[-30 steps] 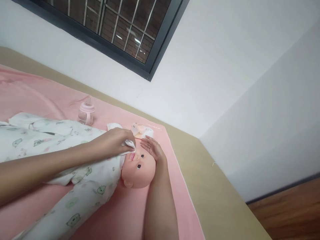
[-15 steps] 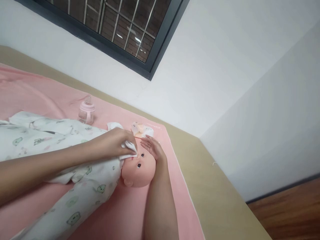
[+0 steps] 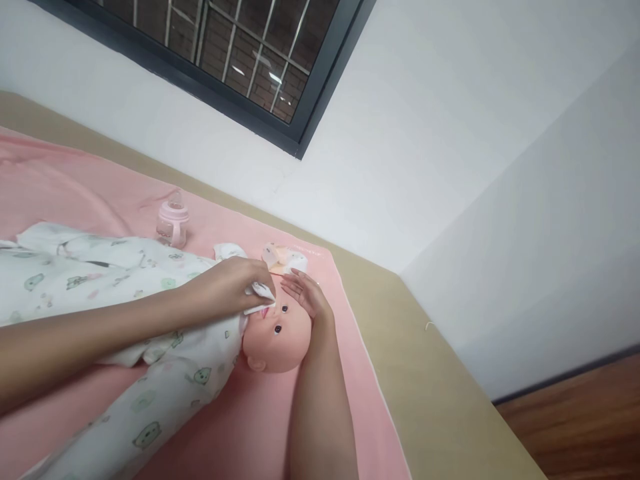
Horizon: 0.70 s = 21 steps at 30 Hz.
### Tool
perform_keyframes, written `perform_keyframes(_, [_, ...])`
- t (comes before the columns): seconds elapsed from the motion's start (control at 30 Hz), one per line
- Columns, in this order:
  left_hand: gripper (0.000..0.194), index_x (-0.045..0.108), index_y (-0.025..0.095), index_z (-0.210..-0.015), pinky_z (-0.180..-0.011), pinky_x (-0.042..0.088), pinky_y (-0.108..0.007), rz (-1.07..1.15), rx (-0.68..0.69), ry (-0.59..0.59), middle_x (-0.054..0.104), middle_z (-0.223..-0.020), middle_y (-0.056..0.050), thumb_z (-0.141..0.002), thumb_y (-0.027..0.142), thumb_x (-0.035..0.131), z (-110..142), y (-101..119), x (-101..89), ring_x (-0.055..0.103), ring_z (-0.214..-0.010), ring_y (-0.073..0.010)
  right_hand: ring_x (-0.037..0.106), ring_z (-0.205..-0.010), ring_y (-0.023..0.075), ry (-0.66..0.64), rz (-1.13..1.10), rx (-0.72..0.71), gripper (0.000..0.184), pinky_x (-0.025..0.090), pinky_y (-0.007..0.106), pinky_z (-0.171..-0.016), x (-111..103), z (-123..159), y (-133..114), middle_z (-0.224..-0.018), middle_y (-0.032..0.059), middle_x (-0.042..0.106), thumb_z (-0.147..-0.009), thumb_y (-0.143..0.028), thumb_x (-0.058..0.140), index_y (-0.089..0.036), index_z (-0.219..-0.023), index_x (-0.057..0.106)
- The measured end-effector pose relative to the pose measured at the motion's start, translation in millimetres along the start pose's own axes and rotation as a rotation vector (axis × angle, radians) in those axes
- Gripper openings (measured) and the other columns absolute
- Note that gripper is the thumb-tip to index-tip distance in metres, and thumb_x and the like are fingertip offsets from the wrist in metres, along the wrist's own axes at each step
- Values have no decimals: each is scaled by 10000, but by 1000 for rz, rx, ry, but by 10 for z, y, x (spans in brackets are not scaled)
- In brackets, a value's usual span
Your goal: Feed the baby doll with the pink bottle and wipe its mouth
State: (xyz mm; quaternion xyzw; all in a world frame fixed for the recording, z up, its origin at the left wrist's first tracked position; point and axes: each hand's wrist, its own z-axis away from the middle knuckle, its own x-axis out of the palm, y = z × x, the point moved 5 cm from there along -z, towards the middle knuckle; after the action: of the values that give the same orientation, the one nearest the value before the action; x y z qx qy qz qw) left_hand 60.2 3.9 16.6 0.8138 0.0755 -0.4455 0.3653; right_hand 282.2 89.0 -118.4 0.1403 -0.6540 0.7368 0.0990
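A baby doll point(image 3: 280, 347) lies on its back, dressed in a white outfit point(image 3: 200, 377) with green animal prints. My left hand point(image 3: 240, 283) reaches over the doll's chest and pinches a folded white cloth point(image 3: 260, 293) against its face, by the mouth and nose. Both dark eyes of the doll show; its mouth is partly visible beside the cloth. At the far side of the head my right hand point(image 3: 305, 293) rests with fingers stretched out, touching the head near the top.
A pink baby bottle point(image 3: 173, 223) with a handle stands beyond the doll. Close behind the head lies a small white and peach cloth item point(image 3: 287, 260). A pink sheet point(image 3: 345, 387) covers much of the tan table point(image 3: 410, 347). Behind are a white wall and barred window point(image 3: 250, 60).
My left hand and the cloth have shifted slightly, uncovering more of the doll's mouth. My right hand has stayed in place at the head.
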Motion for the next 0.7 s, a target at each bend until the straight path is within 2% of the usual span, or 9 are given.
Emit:
perform_keyframes(0.17, [168, 726, 204, -794, -732, 425, -254, -13, -18, 12, 703, -898, -23, -789, 271, 573, -11, -23, 5, 630, -872, -201, 693, -979, 204, 10, -6, 3, 350, 484, 414, -1025, 13, 15, -19, -989, 82, 733, -781, -305, 698, -172, -1092, 610])
perform_keyframes(0.3, [191, 737, 203, -811, -726, 441, -238, 42, -10, -1, 712, -892, -18, -780, 314, 585, -22, -48, -70, 639, -847, -192, 689, -1002, 208, 1, -2, 7, 337, 481, 413, -1028, 17, 18, -23, -1001, 87, 733, -783, -286, 696, -169, -1087, 611])
perform_keyframes(0.5, [227, 748, 200, -829, -663, 458, -218, 167, -54, -240, 715, -796, 4, -771, 367, 605, 16, -123, -90, 652, -751, -176, 693, -995, 223, 0, 3, -3, 376, 472, 436, -1039, -5, 8, -10, -1013, 95, 726, -783, -314, 699, -165, -1114, 603])
perform_keyframes(0.7, [101, 741, 224, -755, -656, 436, -177, 148, -25, -256, 730, -764, 49, -724, 244, 648, 43, -33, -67, 667, -750, -142, 700, -956, 201, 5, 7, -2, 342, 472, 414, -1040, 15, 22, -16, -1000, 81, 730, -797, -318, 684, -172, -1098, 613])
